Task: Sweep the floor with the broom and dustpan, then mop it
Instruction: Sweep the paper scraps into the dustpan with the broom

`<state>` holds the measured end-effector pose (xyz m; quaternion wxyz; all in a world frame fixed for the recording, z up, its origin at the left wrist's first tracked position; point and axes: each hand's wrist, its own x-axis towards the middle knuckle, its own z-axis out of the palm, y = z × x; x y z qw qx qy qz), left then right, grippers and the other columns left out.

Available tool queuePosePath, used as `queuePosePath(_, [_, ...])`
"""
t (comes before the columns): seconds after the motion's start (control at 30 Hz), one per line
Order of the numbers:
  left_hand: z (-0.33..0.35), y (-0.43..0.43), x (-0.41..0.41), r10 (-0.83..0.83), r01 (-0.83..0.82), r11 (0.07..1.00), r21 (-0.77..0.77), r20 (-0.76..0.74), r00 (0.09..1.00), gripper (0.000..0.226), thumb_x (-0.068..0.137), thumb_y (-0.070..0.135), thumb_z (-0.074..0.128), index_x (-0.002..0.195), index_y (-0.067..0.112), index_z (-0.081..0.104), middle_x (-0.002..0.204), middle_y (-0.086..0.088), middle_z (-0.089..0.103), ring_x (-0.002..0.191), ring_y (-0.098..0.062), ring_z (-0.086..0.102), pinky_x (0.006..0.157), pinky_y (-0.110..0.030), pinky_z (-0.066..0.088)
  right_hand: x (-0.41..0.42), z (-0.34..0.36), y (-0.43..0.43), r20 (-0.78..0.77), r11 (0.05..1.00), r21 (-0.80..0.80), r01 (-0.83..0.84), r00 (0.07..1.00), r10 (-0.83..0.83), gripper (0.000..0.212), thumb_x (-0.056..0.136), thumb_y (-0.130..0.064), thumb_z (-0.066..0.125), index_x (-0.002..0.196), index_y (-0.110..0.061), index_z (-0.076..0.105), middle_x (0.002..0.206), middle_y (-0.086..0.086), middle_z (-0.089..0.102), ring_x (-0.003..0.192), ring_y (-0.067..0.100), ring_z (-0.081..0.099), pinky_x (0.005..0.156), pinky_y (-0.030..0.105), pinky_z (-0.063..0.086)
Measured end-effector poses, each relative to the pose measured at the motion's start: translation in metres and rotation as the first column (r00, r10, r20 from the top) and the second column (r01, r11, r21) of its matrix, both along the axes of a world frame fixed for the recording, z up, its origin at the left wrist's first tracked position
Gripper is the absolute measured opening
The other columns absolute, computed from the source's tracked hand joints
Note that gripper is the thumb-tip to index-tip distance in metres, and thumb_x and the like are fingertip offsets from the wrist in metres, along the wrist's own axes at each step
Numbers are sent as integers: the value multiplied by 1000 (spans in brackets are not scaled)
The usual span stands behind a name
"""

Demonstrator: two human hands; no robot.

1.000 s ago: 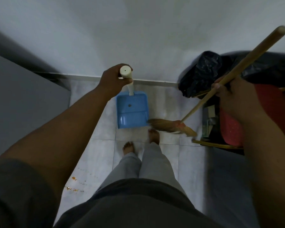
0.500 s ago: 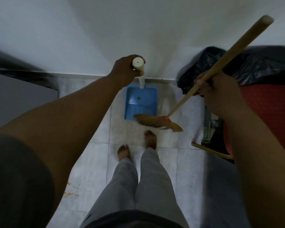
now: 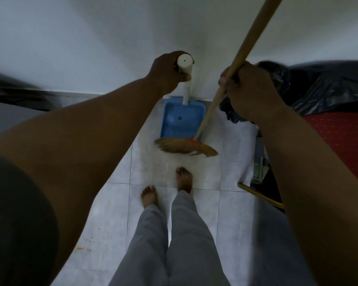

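Pale tiles make up the floor (image 3: 232, 219) beneath you, and it meets a plain white wall (image 3: 103, 32) just ahead. Your left hand (image 3: 167, 71) is curled round the top of the white handle (image 3: 185, 68) of the blue dustpan (image 3: 180, 120), with the thumb pressed against its side. The pan sits on the tiles at the foot of the wall, its open edge facing your bare feet (image 3: 184, 179). Your right hand (image 3: 250, 89) is wrapped in a fist round the wooden shaft of the broom (image 3: 254, 32), gripping it partway down. The shaft slants down to the left across the pan's right side. The broom's bristles (image 3: 184, 146) lie flat on the floor, touching the pan's open edge, between the pan and your feet. Near your right arm, a black plastic bag (image 3: 329, 85) is bunched above something red (image 3: 339, 137). A few orange crumbs (image 3: 81, 248) lie on the tiles to your lower left, well apart from the broom.
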<state>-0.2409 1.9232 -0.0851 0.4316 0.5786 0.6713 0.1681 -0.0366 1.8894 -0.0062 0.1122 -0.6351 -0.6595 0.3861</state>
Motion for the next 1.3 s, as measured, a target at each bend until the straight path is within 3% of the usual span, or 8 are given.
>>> queuePosePath(0.07, [-3, 8, 1, 23, -23, 1000, -11, 16, 1000, 45, 80, 12, 78, 122, 19, 64, 126, -1, 63, 120, -17, 56, 103, -28, 43, -8, -7, 14, 16, 1000, 10, -22, 1000, 22, 21, 100, -24, 52, 112, -10, 62, 97, -1, 61, 87, 10, 59, 65, 5, 42])
queuePosePath(0.27, [-9, 20, 3, 59, -59, 998, -37, 2, 998, 54, 79, 14, 80, 130, 16, 61, 130, -3, 62, 123, -19, 55, 108, -37, 44, -30, -36, 53, 100, 997, 9, -81, 992, 80, 28, 99, -25, 51, 118, -7, 62, 113, 6, 65, 101, 19, 62, 85, 21, 46])
queuePosePath(0.5, [-13, 21, -4, 100, -101, 987, -123, -20, 995, 66, 84, 16, 77, 142, 13, 46, 140, -7, 54, 130, -23, 49, 112, -40, 40, -40, -78, 69, 161, 998, -61, -7, 987, 17, 32, 100, -32, 51, 118, -8, 63, 114, 7, 67, 101, 19, 63, 77, 22, 43])
queuePosePath(0.7, [-13, 22, -9, 137, -137, 967, -214, -14, 991, 68, 87, 17, 73, 145, 10, 39, 141, -8, 51, 130, -23, 48, 108, -34, 40, -39, -87, 81, 209, 994, -106, 35, 978, -12, 41, 99, -39, 49, 115, -3, 60, 107, 7, 63, 87, 15, 56, 64, 19, 37])
queuePosePath(0.83, [-13, 12, -11, 108, -110, 957, -270, -21, 994, 74, 87, 19, 73, 150, 11, 35, 147, -7, 47, 135, -22, 45, 111, -33, 37, -41, -89, 68, 228, 991, -129, 41, 974, -10, 42, 99, -39, 49, 119, -3, 58, 118, 9, 63, 89, 15, 53, 71, 23, 37])
queuePosePath(0.93, [-8, 2, -11, 75, -84, 955, -284, -43, 996, 82, 88, 25, 72, 155, 12, 26, 155, -7, 39, 140, -22, 40, 116, -35, 34, -42, -88, 49, 249, 989, -127, 71, 968, -38, 46, 100, -40, 47, 127, -3, 52, 128, 11, 57, 110, 23, 56, 76, 23, 34])
queuePosePath(1.1, [19, -24, -20, 31, -49, 964, -261, -75, 997, 90, 91, 32, 70, 158, 11, 14, 160, -8, 29, 146, -21, 31, 120, -35, 28, -44, -73, 19, 230, 981, -190, 41, 973, 4, 37, 101, -31, 46, 117, 0, 58, 117, 19, 62, 107, 33, 58, 75, 28, 37])
queuePosePath(1.3, [57, -81, -48, -32, -29, 981, -193, -305, 952, 86, 94, 44, 62, 159, 13, 14, 161, -9, 28, 146, -26, 29, 117, -35, 24, -59, -25, -8, 197, 990, -118, -73, 976, 95, 50, 100, -34, 50, 140, -4, 44, 139, 16, 51, 125, 30, 50, 97, 28, 40])
